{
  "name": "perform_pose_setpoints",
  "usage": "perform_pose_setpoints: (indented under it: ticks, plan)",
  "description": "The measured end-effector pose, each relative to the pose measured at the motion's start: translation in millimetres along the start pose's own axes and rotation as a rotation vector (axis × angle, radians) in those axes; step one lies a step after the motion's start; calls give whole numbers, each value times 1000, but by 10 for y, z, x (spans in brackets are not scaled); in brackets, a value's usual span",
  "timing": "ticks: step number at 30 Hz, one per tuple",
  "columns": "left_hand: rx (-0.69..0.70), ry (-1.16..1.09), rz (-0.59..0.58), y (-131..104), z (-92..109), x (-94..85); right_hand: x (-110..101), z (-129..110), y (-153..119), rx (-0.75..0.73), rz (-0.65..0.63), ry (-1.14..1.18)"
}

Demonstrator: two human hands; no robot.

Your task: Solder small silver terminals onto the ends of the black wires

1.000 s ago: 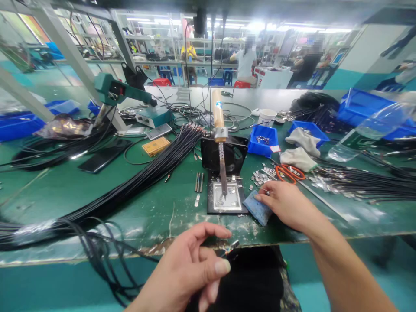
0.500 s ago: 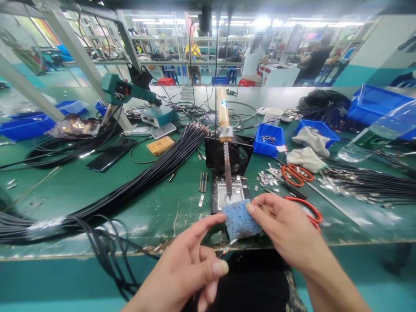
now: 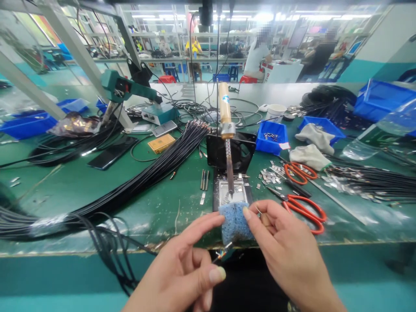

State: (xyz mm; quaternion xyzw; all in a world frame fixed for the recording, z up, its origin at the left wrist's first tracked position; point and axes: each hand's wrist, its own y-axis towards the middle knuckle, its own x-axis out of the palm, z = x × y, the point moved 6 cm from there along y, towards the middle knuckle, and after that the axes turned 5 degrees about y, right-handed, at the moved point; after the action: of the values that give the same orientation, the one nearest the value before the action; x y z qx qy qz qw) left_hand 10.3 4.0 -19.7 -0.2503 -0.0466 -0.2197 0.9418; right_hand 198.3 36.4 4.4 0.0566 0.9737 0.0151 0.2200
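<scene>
My left hand [image 3: 190,264] is curled round a thin black cable [image 3: 216,260], gripping it between thumb and fingers. Coloured wires and a small metal connector [image 3: 229,246] stick out at its end. The left index finger stretches to the left edge of a blue sponge [image 3: 236,223]. My right hand [image 3: 286,247] pinches the sponge's right edge with its thumb in front. A thin wire [image 3: 258,209] shows among the right fingers. Behind the sponge, a wooden-handled soldering iron [image 3: 225,104] points tip-down over a metal tray [image 3: 222,190] with small metal pieces.
A bundle of black cables [image 3: 146,182] crosses the left side. Red-handled cutters [image 3: 305,212], orange-handled scissors [image 3: 299,172] and loose metal pieces [image 3: 271,176] lie at right. A black fan [image 3: 243,151] stands behind the tray, near a blue bin [image 3: 271,145]. People sit and stand farther back.
The sponge has turned more upright and shifted slightly left, with my right hand. The connector end of the cable now shows more clearly before it. The cutters are less covered by my right hand.
</scene>
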Motion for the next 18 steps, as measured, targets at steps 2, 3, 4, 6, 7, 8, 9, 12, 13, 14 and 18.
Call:
perform_pose_setpoints:
  ticks: [2, 3, 4, 6, 7, 8, 9, 12, 13, 14, 18]
  plan:
    - [12, 14, 4, 3, 20, -10, 6, -11, 21, -10, 9, -7]
    - [22, 23, 15, 9, 38, -24, 16, -10, 43, -13, 12, -7]
    - [27, 32, 21, 18, 52, -37, 31, 1, 72, -13, 8, -4]
    - [22, 34, 29, 44, 59, -61, 52, 62, 135, 2, -10, 10]
    - [14, 29, 28, 61, 51, -67, 47, 108, 167, 11, -22, 20]
    - [4, 21, 23, 80, 38, -68, 21, 160, 196, 21, -27, 26]
    - [-5, 11, 19, 103, 23, -65, -30, 215, 222, 32, -19, 26]
    - [-3, -17, 42, 190, 3, -61, -345, 369, 258, 93, 174, -55]
    - [-1, -20, 54, 225, 7, -57, -456, 398, 244, 117, 254, -97]
    - [-2, -19, 65, 259, 14, -52, -532, 408, 221, 127, 303, -119]
    - [-10, 18, 63, 379, 84, 0, -261, 338, 107, 119, -78, 109]
